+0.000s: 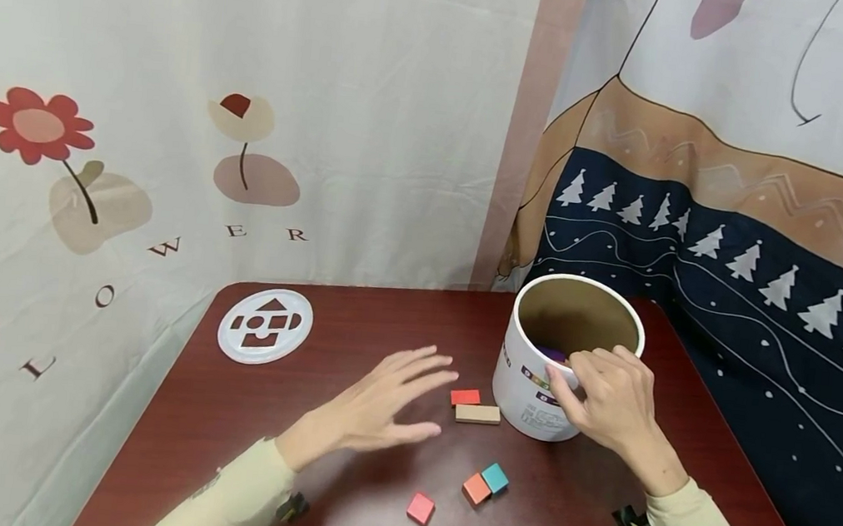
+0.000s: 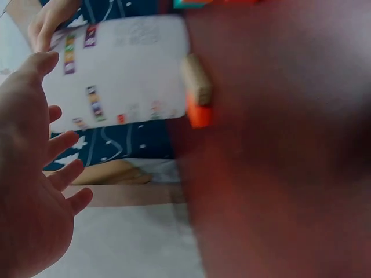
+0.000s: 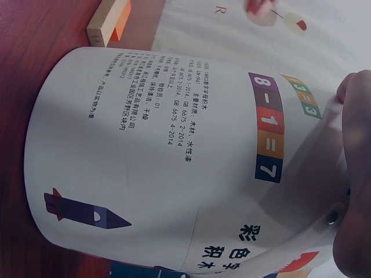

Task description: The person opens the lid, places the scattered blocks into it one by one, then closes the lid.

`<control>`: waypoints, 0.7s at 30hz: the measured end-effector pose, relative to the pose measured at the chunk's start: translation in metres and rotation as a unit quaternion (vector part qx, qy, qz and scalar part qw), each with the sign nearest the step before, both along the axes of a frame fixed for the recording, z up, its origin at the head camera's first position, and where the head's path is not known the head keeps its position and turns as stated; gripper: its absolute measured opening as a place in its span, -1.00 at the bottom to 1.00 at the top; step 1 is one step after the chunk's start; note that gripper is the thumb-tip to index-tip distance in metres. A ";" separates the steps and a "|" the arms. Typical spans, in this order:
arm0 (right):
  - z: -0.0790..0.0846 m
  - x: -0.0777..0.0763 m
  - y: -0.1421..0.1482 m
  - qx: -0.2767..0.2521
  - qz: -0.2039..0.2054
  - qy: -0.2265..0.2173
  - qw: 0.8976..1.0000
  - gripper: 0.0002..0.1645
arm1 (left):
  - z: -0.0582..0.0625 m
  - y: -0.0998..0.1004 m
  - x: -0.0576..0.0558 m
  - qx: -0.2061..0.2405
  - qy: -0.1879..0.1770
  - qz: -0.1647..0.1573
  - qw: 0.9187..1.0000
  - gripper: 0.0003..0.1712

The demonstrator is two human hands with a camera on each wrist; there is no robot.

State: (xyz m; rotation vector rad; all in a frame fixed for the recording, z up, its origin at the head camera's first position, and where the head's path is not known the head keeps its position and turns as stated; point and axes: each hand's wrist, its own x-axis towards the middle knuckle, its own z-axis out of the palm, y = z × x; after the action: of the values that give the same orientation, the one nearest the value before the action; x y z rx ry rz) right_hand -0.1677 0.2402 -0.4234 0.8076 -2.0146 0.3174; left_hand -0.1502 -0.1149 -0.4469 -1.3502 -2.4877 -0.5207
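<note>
Closest up are two pale yellow sleeves [image 1: 232, 489], one coming in from each side at the bottom. The left grip [image 1: 387, 402] is wide open, fingers spread, thumb well away from the rest, and it's touching nothing. It's hanging over the middle of the desk [image 1: 357, 316], nearest a red block [image 1: 466, 397] and a tan block [image 1: 478, 414].

The right grip [image 1: 609, 396] is the busy one: it's got the tub [image 1: 531, 381] by the rim, thumb on the outside, fingers hooked over the top. That tub sits toward the desk's far right corner. Can't tell if it's tilted at all. There's a bit of something purple inside, too hidden to make out.

The red and tan blocks are just left of the tub's base, tan one in front. Nearer the desk's front you've got an orange cube [image 1: 477, 489] touching a teal cube [image 1: 495, 478], with a pink cube [image 1: 421, 509] a little apart to their left. A white disc [image 1: 237, 340] with cut-out shapes lies by the far left corner.
</note>
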 end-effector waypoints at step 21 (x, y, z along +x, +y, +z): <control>-0.002 0.001 0.002 0.004 -0.011 -0.012 1.000 -0.45 | -0.061 -0.013 0.079 -0.078 -0.051 -0.040 0.995 -0.20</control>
State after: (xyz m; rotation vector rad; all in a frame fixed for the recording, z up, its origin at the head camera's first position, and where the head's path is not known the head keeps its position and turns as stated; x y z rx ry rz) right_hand -0.1672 0.2420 -0.4257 0.7892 -2.0471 0.3091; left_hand -0.0711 -0.1284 -0.5075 -1.5229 -2.6134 -0.4295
